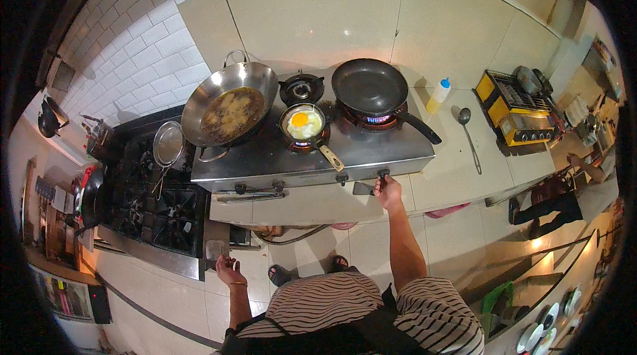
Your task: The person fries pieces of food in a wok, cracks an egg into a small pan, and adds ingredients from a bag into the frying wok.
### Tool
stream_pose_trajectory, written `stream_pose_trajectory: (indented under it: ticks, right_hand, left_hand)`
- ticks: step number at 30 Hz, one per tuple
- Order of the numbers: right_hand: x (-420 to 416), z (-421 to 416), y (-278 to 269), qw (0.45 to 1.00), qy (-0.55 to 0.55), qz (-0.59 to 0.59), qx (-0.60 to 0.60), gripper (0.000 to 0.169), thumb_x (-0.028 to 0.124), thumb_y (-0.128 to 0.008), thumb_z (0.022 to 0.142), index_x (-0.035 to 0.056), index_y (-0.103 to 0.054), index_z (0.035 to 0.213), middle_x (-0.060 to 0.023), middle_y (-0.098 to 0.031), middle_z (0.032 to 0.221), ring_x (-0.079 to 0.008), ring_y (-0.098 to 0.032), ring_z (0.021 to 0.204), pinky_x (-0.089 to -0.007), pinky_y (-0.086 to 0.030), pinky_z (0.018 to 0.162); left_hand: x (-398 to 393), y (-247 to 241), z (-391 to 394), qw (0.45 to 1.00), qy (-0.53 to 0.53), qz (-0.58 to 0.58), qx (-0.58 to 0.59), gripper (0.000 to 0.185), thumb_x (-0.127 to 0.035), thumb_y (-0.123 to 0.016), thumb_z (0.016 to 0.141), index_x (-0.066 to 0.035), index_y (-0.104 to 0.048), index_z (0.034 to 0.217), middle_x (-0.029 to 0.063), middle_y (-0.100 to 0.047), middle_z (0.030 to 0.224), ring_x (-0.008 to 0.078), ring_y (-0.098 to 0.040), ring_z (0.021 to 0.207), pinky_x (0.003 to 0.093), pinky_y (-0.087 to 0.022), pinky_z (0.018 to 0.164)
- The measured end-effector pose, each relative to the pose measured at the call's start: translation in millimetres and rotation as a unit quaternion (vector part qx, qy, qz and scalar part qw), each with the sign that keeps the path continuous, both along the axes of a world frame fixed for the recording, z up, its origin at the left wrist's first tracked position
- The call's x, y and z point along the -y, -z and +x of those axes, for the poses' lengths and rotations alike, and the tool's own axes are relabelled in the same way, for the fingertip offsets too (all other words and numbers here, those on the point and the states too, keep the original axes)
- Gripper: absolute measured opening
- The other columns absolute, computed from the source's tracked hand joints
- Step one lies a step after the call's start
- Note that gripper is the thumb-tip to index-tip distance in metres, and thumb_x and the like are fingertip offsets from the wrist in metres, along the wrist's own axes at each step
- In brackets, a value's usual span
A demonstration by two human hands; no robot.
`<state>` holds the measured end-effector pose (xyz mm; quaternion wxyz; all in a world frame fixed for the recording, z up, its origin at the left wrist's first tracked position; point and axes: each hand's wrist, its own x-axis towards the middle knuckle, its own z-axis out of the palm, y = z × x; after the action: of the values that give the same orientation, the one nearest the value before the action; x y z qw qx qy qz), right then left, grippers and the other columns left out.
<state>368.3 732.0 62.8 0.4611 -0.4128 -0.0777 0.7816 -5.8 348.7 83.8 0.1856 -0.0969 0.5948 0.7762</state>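
My right hand point(387, 193) grips a black control knob point(383, 174) on the front of the steel gas stove point(278, 166). Above that knob, a dark frying pan point(369, 85) sits over a lit burner point(377, 120), its handle pointing right. A small pan point(283, 128) on another lit burner holds a fried egg point(305, 122) with a whole yolk. At the left, a large steel wok point(268, 76) contains brownish oil point(233, 113). My left hand point(229, 270) hangs low, away from the stove, fingers loosely curled and apart with nothing visible in them.
A squeeze bottle point(439, 95) and a ladle point(469, 138) rest right of the stove, before a yellow grill point(522, 111). A mesh strainer point(168, 146) lies on the black range point(149, 195). Tongs point(251, 196) and a spatula point(363, 189) lie in front. Another person point(562, 200) stands far right.
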Motion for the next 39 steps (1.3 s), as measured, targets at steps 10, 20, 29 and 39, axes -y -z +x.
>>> stream_pose_trajectory:
  ticks: [10,20,29,39]
  right_hand:
    - [68.5,-19.0,27.1,0.988,-0.145,0.043,-0.044,0.036,0.039,-0.044,0.090,0.0079,-0.055,0.077,-0.0043,-0.057,0.067,-0.0105,-0.051,0.052,-0.0203,-0.038,0.042]
    - [234.9,-341.9,-129.2,0.702,-0.678,0.017,-0.216,0.044,0.037,-0.044,0.091,0.0016,-0.049,0.117,-0.0132,-0.058,0.100,-0.0251,-0.057,0.095,-0.0411,-0.045,0.087]
    - [238.2,-631.9,-200.4,0.895,-0.393,-0.094,-0.188,0.043,0.027,-0.053,0.088,-0.0067,-0.037,0.107,-0.0116,-0.049,0.075,-0.0238,-0.053,0.070,-0.0437,-0.047,0.070]
    - [139.1,-541.7,-284.1,0.757,-0.424,0.386,0.314,0.021,0.016,-0.051,0.086,0.0013,-0.056,0.100,-0.0110,-0.057,0.070,-0.0182,-0.054,0.046,-0.0340,-0.050,0.042]
  left_hand:
    - [7.9,-11.5,-18.2,0.998,-0.042,0.023,-0.028,0.008,-0.016,-0.055,0.084,-0.012,-0.054,0.091,0.0011,-0.053,0.072,0.0120,-0.052,0.065,0.0273,-0.045,0.058]
    - [37.3,-66.4,-93.7,0.983,-0.070,0.066,-0.159,0.012,-0.010,-0.049,0.088,-0.005,-0.055,0.097,0.0031,-0.054,0.069,0.0114,-0.053,0.063,0.0245,-0.043,0.059]
    - [132.3,-61.0,-187.9,0.980,-0.118,0.083,-0.136,0.013,-0.011,-0.050,0.086,-0.003,-0.055,0.096,0.0035,-0.054,0.073,0.0125,-0.053,0.067,0.0287,-0.046,0.061]
    - [169.7,-29.7,-313.3,0.986,-0.084,0.042,-0.136,0.013,-0.013,-0.050,0.089,-0.002,-0.056,0.094,0.0024,-0.052,0.070,0.0100,-0.050,0.063,0.0242,-0.044,0.057]
